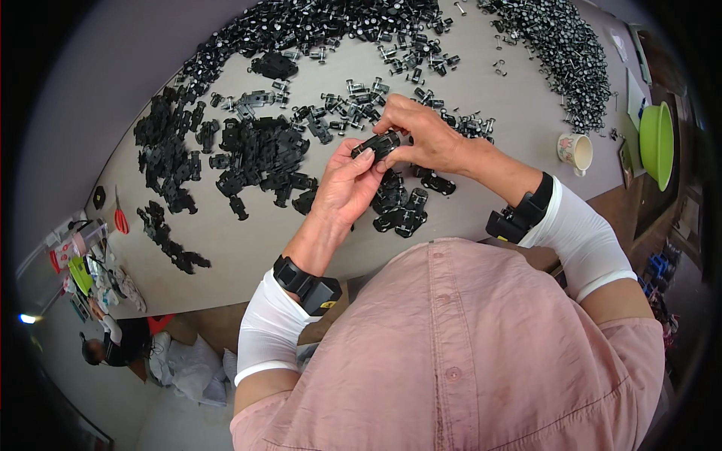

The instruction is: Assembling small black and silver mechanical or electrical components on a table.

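Observation:
Above the table, my left hand (347,180) pinches a small black toy car chassis (378,143) between thumb and fingers. From the far right side my right hand (429,134) comes in, its fingers curled and its thumb and fingertips pressed to the same chassis. Whether the right fingertips also grip a small part is hidden. Just below the hands on the table lie several chassis with wheels fitted (410,212). Beyond them are scattered wheel-and-axle pieces (359,101). To the left is a heap of flat black chassis plates (263,150).
A long pile of black wheel parts (323,22) lines the back. A mound of axle pieces (568,60) lies far right, near a patterned mug (575,152) and a green basin (656,146). Red-handled scissors (120,218) lie left; another person (105,347) is beyond the table.

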Demonstrator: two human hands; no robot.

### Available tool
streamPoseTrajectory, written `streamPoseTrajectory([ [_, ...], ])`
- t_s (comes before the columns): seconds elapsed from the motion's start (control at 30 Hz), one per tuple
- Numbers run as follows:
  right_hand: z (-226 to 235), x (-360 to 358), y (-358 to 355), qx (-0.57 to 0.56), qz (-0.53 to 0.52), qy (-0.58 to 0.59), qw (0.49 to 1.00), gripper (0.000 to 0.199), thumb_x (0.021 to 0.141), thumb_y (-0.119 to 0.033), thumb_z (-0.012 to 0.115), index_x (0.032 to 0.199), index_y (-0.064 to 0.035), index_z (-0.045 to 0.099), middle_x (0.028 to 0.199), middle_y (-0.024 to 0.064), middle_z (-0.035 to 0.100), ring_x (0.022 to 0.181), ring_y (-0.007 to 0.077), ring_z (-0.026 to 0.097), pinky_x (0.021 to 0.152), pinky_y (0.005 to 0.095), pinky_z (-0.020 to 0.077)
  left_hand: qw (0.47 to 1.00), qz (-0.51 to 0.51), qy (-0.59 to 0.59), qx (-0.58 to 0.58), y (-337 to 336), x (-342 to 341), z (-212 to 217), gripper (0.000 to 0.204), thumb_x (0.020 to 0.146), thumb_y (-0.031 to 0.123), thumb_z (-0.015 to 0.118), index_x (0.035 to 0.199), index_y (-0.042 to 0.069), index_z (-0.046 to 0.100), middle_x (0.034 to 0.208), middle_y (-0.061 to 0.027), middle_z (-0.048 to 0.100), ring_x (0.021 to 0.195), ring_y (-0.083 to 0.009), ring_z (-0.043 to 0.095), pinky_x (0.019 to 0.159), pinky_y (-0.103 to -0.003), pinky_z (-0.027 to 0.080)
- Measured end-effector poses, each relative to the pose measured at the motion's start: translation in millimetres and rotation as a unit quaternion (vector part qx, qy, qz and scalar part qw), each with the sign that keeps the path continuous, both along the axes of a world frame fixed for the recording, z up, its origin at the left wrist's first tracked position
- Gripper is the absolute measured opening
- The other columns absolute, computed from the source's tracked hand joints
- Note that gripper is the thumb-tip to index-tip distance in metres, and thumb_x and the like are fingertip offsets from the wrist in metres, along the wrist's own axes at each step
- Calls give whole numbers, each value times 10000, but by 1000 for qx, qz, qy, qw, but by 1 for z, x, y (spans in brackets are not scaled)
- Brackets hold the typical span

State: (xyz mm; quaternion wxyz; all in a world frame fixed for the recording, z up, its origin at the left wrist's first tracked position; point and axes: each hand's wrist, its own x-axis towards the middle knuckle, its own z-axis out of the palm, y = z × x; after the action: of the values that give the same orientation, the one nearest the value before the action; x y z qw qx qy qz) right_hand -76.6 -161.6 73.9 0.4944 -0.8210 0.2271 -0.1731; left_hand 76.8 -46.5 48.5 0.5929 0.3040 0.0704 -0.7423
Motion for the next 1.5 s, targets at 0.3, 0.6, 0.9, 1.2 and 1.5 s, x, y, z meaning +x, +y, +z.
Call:
streamPoseTrajectory([
  [0.3,-12,-8,16,-2,40,58,997,388,641,-73,770,949,-4,545,868,115,479,817,293,510,699,366,430,980,-165,-107,3,-2,10,-9,132,843,-3,617,941,24,533,907,-109,601,759,-159,582,673,-261,495],
  [0.6,-13,-36,30,-41,128,177,975,438,699,-196,748,1087,-63,595,890,102,604,858,289,601,728,379,488,863,-192,-467,-12,32,24,-8,135,851,24,606,981,-11,621,780,-8,617,589,-39,518,517,-181,431],
  [0.9,-34,-93,-30,-272,-187,39,943,348,739,-32,678,1077,-44,593,969,129,573,867,306,546,757,353,451,655,-1,-749,-98,45,51,-10,96,797,-13,632,891,-22,621,836,-48,585,687,-94,534,599,-210,434],
  [1.2,-74,-150,-12,-298,-140,176,928,470,747,63,547,1207,-33,531,1199,155,484,1102,320,444,966,393,342,450,4,-878,165,212,140,-26,352,818,47,618,1151,-11,518,1058,-129,516,914,-249,476,788,-338,411],
  [1.5,-70,-166,-16,-303,-30,226,925,525,892,-238,424,1363,-8,390,1400,182,363,1274,342,337,1080,411,217,293,-92,-925,222,278,145,-59,645,760,187,676,1300,-5,379,1316,-219,354,1185,-393,341,1003,-494,260],
])
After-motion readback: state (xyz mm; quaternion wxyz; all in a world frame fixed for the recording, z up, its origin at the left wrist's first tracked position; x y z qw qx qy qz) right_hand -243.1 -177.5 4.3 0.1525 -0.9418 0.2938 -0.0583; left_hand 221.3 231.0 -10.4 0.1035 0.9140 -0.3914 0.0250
